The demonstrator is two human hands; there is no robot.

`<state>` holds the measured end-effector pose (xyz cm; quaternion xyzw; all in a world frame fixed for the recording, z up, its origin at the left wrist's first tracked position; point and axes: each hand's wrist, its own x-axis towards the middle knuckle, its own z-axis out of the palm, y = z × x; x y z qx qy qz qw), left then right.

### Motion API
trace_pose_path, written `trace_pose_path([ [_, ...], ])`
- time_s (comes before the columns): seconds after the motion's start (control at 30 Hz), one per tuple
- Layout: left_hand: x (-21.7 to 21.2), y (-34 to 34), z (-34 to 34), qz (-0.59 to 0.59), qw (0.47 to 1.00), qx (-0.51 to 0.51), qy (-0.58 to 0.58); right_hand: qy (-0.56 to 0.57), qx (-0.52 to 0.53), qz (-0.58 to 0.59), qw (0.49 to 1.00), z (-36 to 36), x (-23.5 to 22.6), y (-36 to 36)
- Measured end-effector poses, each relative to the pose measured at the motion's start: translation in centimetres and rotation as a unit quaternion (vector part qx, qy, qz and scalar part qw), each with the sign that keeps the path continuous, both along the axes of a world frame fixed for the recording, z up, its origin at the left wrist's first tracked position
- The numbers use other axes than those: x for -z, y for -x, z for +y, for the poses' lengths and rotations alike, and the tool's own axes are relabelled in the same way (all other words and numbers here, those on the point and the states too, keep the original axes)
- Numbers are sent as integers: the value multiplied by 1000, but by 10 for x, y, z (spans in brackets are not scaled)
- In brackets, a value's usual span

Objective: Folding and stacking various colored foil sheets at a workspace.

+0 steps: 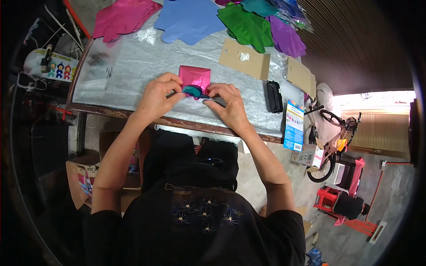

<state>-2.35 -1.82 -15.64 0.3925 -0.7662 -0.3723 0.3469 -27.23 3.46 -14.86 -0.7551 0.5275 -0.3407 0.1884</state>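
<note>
A shiny pink folded foil piece [195, 75] lies on the table near its front edge. At its near side is a small bundle of teal and dark foil [192, 91]. My left hand [157, 96] pinches the left end of this bundle with curled fingers and thumb. From the other side, my right hand [230, 105] closes its fingers and thumb on the bundle's right end, beside the pink foil's lower right corner. The fingertips partly cover both ends of the bundle.
Flat foil balloons in pink [126, 17], blue [191, 20], green [248, 26] and purple [286, 37] lie along the far side. White string [146, 36], cardboard [255, 65], a black case [274, 96] and a blue printed package [293, 126] also lie on the silver-covered table [128, 62].
</note>
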Motion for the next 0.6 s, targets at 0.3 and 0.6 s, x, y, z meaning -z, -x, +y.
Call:
trace_pose_path([
  [0.3, 2, -5, 1, -22, 1000, 4, 0, 29, -13, 60, 998, -4, 4, -1],
  [0.6, -2, 0, 9, 0, 999, -44, 14, -63, 7, 36, 997, -11, -3, -6],
])
